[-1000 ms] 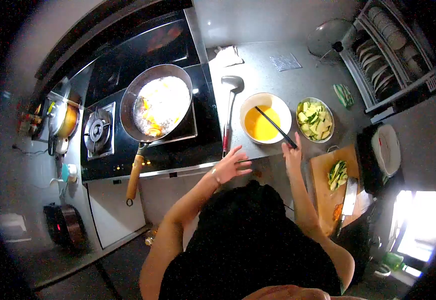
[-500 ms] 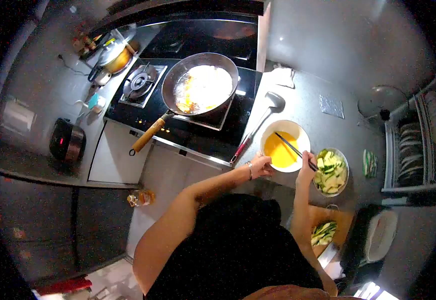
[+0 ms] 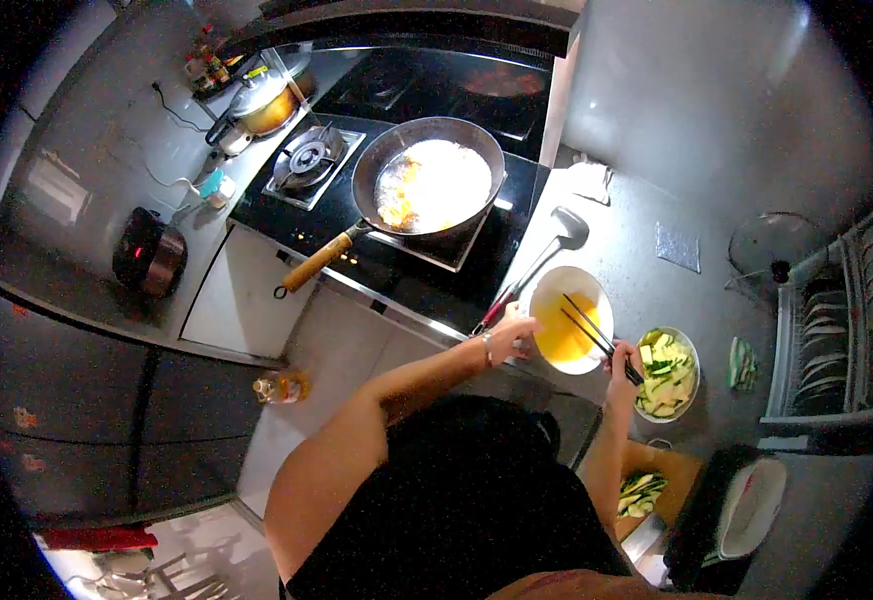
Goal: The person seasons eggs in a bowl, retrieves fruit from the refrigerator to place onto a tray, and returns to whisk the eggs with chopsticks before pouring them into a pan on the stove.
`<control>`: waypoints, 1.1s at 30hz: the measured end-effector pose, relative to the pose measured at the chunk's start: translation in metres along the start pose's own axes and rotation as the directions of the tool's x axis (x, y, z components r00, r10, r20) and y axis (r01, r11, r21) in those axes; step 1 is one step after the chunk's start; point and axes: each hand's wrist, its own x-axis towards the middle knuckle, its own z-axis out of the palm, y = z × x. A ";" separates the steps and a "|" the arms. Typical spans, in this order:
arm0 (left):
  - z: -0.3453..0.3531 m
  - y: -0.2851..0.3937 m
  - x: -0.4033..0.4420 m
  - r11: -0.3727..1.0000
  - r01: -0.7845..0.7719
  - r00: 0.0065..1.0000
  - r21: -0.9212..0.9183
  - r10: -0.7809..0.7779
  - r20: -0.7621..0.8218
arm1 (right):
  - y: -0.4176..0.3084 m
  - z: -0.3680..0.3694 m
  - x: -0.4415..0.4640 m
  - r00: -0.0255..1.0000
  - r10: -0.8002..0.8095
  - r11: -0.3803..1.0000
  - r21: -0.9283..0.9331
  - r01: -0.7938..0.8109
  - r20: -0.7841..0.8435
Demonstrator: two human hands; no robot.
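My left hand [image 3: 512,338] grips the left rim of a white bowl [image 3: 560,284], which looks somewhat tilted. Yellow beaten egg [image 3: 554,335] is pooled in its lower part. A pair of dark chopsticks [image 3: 588,326] is in my right hand [image 3: 622,364], closed round their upper ends, with the tips in the bowl. Right beside that hand is another bowl [image 3: 697,383] full of cut green and pale vegetable pieces [image 3: 664,374]. A ladle [image 3: 569,229] with a red handle lies just beyond my left hand.
On the stove [image 3: 256,210] sits a wok [image 3: 364,180] with a wooden handle [image 3: 318,262] pointing toward me; its contents are glaringly bright. A cutting board [image 3: 678,465] with sliced vegetables [image 3: 640,495] is at lower right. A dish rack [image 3: 784,350] stands far right.
The view has shifted, so most things appear displaced. The bowl looks more tilted, with the egg gathered toward one side. The chopsticks' tips have spread apart.
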 end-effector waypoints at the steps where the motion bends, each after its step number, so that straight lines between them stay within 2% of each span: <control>1: -0.018 -0.007 0.000 0.991 -0.037 0.996 0.127 0.026 0.090 | -0.015 0.001 -0.004 0.998 -0.057 0.998 -0.013 0.057 0.010; 4: -0.025 0.001 -0.027 0.977 -0.106 0.992 0.183 0.092 0.081 | -0.061 -0.004 -0.023 0.983 -0.009 0.996 -0.088 0.026 0.185; 5: -0.022 0.013 -0.041 0.995 -0.059 0.998 0.085 0.056 0.042 | -0.066 -0.007 -0.025 0.962 -0.007 0.988 -0.150 0.049 0.271; 6: -0.025 0.020 -0.051 1.000 -0.014 1.000 -0.015 0.014 0.006 | -0.069 -0.007 -0.028 0.945 -0.012 0.989 -0.135 0.059 0.328; 8: -0.078 -0.026 -0.029 0.890 -0.375 0.922 0.259 0.327 0.209 | -0.075 -0.005 -0.033 0.901 -0.025 0.992 -0.103 0.077 0.434; 9: -0.059 0.001 -0.054 0.953 -0.269 0.962 0.137 0.258 0.091 | -0.084 0.001 -0.037 0.926 0.161 0.987 -0.076 -0.144 0.342; 10: -0.039 0.030 -0.079 0.986 -0.166 0.986 0.002 0.166 -0.018 | -0.083 0.001 -0.032 0.944 0.080 0.997 -0.033 -0.073 0.319; 11: -0.032 0.044 -0.091 0.987 -0.073 0.992 -0.142 0.058 -0.113 | -0.082 0.004 -0.028 0.940 -0.044 0.977 -0.180 0.111 0.338; 12: -0.043 0.040 -0.088 0.981 -0.096 0.995 -0.168 0.089 -0.046 | -0.084 0.009 -0.024 0.913 -0.160 0.903 -0.318 0.289 0.376; 14: -0.059 0.037 -0.083 0.964 -0.137 0.984 -0.229 0.159 0.081 | -0.103 0.024 -0.030 0.812 -0.198 0.892 -0.243 0.382 0.550; 15: -0.059 0.041 -0.091 0.974 -0.149 0.987 -0.168 0.156 0.029 | -0.111 0.030 -0.033 0.748 -0.217 0.884 -0.198 0.423 0.628; 18: -0.053 0.057 -0.115 0.980 -0.128 0.991 -0.152 0.121 -0.056 | -0.100 0.034 -0.034 0.872 0.079 0.993 -0.113 -0.027 0.483; 19: -0.054 0.056 -0.117 0.973 -0.138 0.990 -0.183 0.129 -0.060 | -0.098 0.036 -0.034 0.860 0.022 0.979 -0.186 0.085 0.510; 22: -0.062 0.049 -0.119 0.945 -0.168 0.986 -0.281 0.164 -0.038 | -0.107 0.056 -0.049 0.722 -0.210 0.905 -0.148 0.399 0.659; 24: -0.069 0.044 -0.114 0.918 -0.180 0.979 -0.354 0.202 0.026 | -0.108 0.058 -0.055 0.779 -0.140 0.937 -0.173 0.304 0.611; 27: -0.055 0.055 -0.131 0.944 -0.158 0.980 -0.290 0.114 -0.161 | -0.104 0.050 -0.048 0.821 -0.046 0.941 -0.251 0.227 0.569; 30: -0.073 0.048 -0.122 0.943 -0.108 0.994 -0.316 0.106 -0.022 | -0.114 0.048 -0.052 0.828 0.068 0.989 -0.144 0.016 0.557; 33: -0.073 0.053 -0.127 0.960 -0.099 0.995 -0.262 0.099 -0.011 | -0.103 0.049 -0.050 0.928 -0.012 0.988 -0.139 0.068 0.373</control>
